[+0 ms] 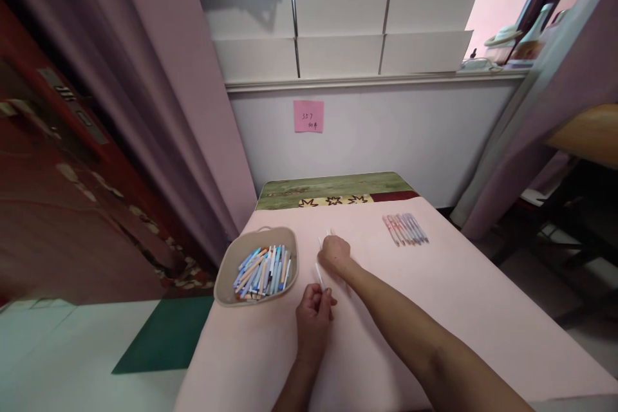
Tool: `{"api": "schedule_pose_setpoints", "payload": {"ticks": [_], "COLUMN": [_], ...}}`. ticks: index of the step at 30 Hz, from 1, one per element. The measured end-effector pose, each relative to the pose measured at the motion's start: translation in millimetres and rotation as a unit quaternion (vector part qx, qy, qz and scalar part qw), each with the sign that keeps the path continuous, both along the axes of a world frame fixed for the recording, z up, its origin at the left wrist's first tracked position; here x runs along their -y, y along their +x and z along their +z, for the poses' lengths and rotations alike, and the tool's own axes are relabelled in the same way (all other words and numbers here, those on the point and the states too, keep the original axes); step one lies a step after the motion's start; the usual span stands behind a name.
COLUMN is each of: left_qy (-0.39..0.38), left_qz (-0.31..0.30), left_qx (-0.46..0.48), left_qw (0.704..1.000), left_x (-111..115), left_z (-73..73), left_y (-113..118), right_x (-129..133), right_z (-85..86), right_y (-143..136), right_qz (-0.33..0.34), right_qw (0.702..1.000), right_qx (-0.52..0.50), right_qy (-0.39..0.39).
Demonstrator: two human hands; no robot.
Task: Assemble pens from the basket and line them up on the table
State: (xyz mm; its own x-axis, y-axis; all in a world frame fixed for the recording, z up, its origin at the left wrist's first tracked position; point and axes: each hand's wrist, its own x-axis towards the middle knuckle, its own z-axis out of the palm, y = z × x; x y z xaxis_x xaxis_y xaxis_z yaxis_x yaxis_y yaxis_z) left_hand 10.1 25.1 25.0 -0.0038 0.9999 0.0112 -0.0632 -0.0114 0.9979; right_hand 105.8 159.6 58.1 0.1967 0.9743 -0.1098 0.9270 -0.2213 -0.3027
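Near the middle of the pink-covered table, my left hand pinches the lower end of a slim white pen, which points up and away. Just beyond it, my right hand is closed and turned down, and its fingertips are hidden beneath it. Thin white pen-like ends show past its knuckles; whether the fingers grip them I cannot tell. To the left stands a beige bin holding many pens, mostly blue, white and orange-tan.
A row of several pens, running from red to blue-grey, lies at the table's right rear. Behind the table is a white wall with a pink note. A purple curtain hangs at the left, and a green mat lies on the floor.
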Motion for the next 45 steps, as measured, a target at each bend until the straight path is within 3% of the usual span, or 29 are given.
{"api": "schedule_pose_setpoints", "payload": {"ticks": [6,14,18,23,31,38,45], "left_qy": [-0.007,-0.025,-0.037,-0.033,-0.049,-0.055,-0.045], "left_qz": [-0.004,-0.003,0.010,0.023,0.018,0.017,0.014], "left_qx": [-0.005,0.002,0.010,0.008,-0.006,-0.011,-0.015], "left_qw": [1.000,1.000,0.999,0.999,0.999,0.998,0.999], "left_x": [0.5,-0.8,-0.9,-0.9,-1.6,-2.8,-3.1], "left_z": [-1.3,-2.8,1.8,2.5,2.4,4.5,1.3], "left_y": [0.9,2.1,3.1,5.5,8.1,9.9,11.5], "right_x": [6.2,25.5,45.1,58.5,59.3,44.4,21.4], "right_z": [3.1,9.8,-0.6,-11.7,-15.4,-5.5,3.8], "right_y": [22.2,113.5,133.4,125.7,118.2,116.8,77.7], "right_qz": [-0.025,-0.078,-0.060,-0.036,-0.023,-0.019,0.016], "right_qw": [0.999,0.994,0.992,0.987,0.984,0.985,0.994], "right_qx": [-0.026,-0.071,-0.111,-0.153,-0.172,-0.156,-0.104], "right_qy": [0.013,0.040,0.029,0.025,0.043,0.066,0.037]}}
